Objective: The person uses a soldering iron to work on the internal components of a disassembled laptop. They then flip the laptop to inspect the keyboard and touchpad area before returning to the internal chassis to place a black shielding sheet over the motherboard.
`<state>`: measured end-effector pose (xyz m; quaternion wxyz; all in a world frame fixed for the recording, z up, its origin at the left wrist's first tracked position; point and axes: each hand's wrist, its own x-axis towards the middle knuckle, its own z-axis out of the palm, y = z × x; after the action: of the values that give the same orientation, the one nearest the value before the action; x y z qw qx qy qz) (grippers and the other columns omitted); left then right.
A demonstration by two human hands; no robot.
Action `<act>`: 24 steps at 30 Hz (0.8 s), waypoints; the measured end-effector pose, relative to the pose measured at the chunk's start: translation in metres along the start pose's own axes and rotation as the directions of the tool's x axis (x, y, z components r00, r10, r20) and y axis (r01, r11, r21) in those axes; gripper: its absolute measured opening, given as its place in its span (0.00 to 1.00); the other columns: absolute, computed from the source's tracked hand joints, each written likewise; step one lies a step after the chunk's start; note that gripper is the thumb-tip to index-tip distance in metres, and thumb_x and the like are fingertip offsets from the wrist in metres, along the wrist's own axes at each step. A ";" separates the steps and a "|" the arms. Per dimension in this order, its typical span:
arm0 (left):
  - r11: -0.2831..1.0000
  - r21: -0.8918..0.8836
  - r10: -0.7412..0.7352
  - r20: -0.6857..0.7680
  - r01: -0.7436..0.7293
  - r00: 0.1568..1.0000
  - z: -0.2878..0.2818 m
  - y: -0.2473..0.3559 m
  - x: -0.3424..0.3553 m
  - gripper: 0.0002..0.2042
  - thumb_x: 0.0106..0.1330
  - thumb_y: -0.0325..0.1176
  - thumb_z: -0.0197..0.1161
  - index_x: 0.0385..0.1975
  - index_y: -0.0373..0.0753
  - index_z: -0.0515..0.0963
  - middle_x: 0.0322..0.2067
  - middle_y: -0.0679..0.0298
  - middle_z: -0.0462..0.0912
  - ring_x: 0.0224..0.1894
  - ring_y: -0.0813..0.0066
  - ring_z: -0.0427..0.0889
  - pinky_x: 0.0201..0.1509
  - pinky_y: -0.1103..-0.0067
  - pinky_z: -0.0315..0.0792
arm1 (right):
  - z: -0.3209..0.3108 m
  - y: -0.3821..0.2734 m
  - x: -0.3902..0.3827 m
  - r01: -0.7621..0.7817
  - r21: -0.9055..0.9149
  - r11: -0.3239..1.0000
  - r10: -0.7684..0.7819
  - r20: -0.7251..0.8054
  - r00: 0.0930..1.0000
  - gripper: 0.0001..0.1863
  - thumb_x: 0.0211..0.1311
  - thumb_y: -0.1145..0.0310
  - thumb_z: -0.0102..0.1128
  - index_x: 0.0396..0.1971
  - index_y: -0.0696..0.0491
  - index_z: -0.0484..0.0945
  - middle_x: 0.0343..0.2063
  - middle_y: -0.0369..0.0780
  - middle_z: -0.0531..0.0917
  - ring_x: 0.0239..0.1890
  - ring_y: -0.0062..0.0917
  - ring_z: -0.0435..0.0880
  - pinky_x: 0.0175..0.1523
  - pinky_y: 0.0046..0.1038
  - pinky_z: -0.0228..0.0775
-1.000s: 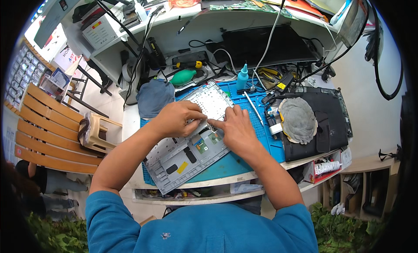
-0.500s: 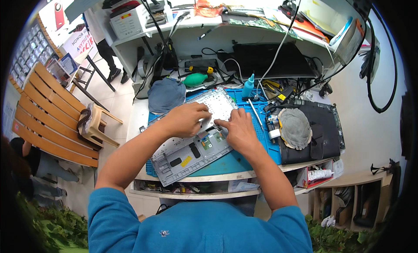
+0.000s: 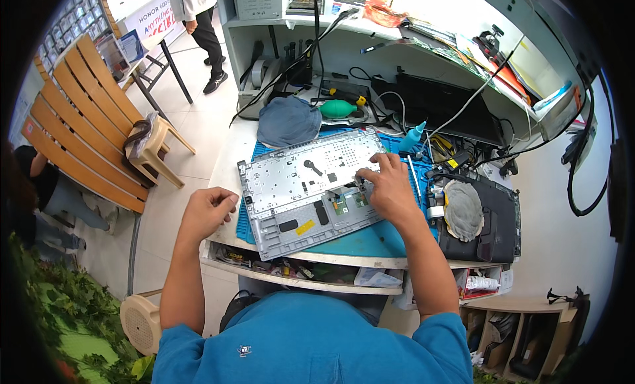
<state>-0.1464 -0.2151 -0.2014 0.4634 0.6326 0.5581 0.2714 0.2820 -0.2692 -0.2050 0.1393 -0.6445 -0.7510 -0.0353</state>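
Nearest the viewer, the worker's blue shirt point(image 3: 284, 338) fills the lower edge. Ahead of it, an under-bench shelf point(image 3: 317, 285) holds assorted small items; a beige plastic stool point(image 3: 141, 323) stands at lower left.

Left hand point(image 3: 207, 215): just beyond the left edge of the laptop casing, apart from it. Fingers curled, thumb close to the fingertips; whether anything small is pinched cannot be determined.

Right hand point(image 3: 391, 192): resting over the right side of the casing, fingers bent, fingertips down at its metal plate. Whether they pinch a part or only press cannot be determined.

Silver laptop casing point(image 3: 284, 179): lying at a slant on a blue work mat point(image 3: 370, 237), on the white workbench point(image 3: 228, 166). Inner side faces up, showing the perforated metal plate and, on the nearer strip, a yellow label point(image 3: 305, 227).

Right of the casing: a white pen-shaped tool point(image 3: 415, 179), then a round grey pad point(image 3: 463, 211) upon a black laptop-like body point(image 3: 496, 228).

Beyond the casing: a blue dropper bottle point(image 3: 413, 138), tilted; a grey-blue cloth point(image 3: 289, 121); a green rubber bulb point(image 3: 337, 109); a dark screen panel point(image 3: 433, 109) behind them.

Farthest, at upper left, a person in dark trousers point(image 3: 206, 43) stands on the tiled floor.
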 end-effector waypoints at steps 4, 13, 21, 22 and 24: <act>0.996 0.077 -0.033 -0.020 0.035 0.999 0.016 -0.002 -0.005 0.15 0.76 0.38 0.74 0.42 0.27 0.90 0.26 0.63 0.88 0.22 0.81 0.84 0.26 0.80 0.76 | 0.011 0.008 -0.001 0.038 0.000 0.999 -0.038 -0.063 0.997 0.26 0.53 0.78 0.70 0.53 0.41 0.94 0.62 0.42 0.83 0.70 0.43 0.74 0.71 0.47 0.66; 0.936 0.349 0.003 -0.125 0.042 0.992 0.029 0.007 0.007 0.17 0.70 0.40 0.76 0.37 0.27 0.91 0.27 0.49 0.91 0.21 0.67 0.88 0.32 0.72 0.81 | 0.008 0.040 -0.007 -0.318 0.117 0.941 0.332 -0.133 0.934 0.29 0.62 0.78 0.59 0.65 0.55 0.86 0.57 0.51 0.84 0.62 0.51 0.81 0.68 0.49 0.73; 0.982 0.175 -0.047 -0.145 0.072 0.988 0.037 0.002 0.004 0.15 0.73 0.37 0.74 0.38 0.26 0.88 0.25 0.58 0.89 0.19 0.75 0.86 0.25 0.77 0.79 | 0.028 0.062 -0.001 -0.397 0.264 0.879 0.422 -0.044 0.906 0.21 0.75 0.69 0.58 0.61 0.62 0.85 0.57 0.58 0.85 0.60 0.55 0.85 0.68 0.48 0.76; 0.984 0.164 -0.045 -0.149 0.069 0.988 0.037 0.001 0.003 0.15 0.74 0.36 0.74 0.38 0.26 0.87 0.25 0.61 0.88 0.19 0.78 0.85 0.22 0.78 0.77 | 0.025 0.061 0.001 -0.409 0.305 0.860 0.437 -0.027 0.899 0.20 0.77 0.67 0.58 0.60 0.62 0.86 0.58 0.58 0.85 0.60 0.55 0.85 0.68 0.47 0.76; 0.985 0.151 -0.060 -0.147 0.082 0.987 0.037 0.001 0.004 0.15 0.74 0.37 0.74 0.38 0.26 0.87 0.25 0.61 0.88 0.20 0.78 0.85 0.22 0.78 0.77 | 0.023 0.062 0.001 -0.410 0.385 0.827 0.458 -0.036 0.888 0.20 0.79 0.65 0.59 0.59 0.62 0.86 0.58 0.57 0.86 0.58 0.53 0.86 0.66 0.45 0.77</act>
<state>-0.1135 -0.2220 -0.2164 0.3807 0.6258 0.6315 0.2544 0.3385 -0.2523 -0.2344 0.3092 -0.7571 -0.5672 0.0974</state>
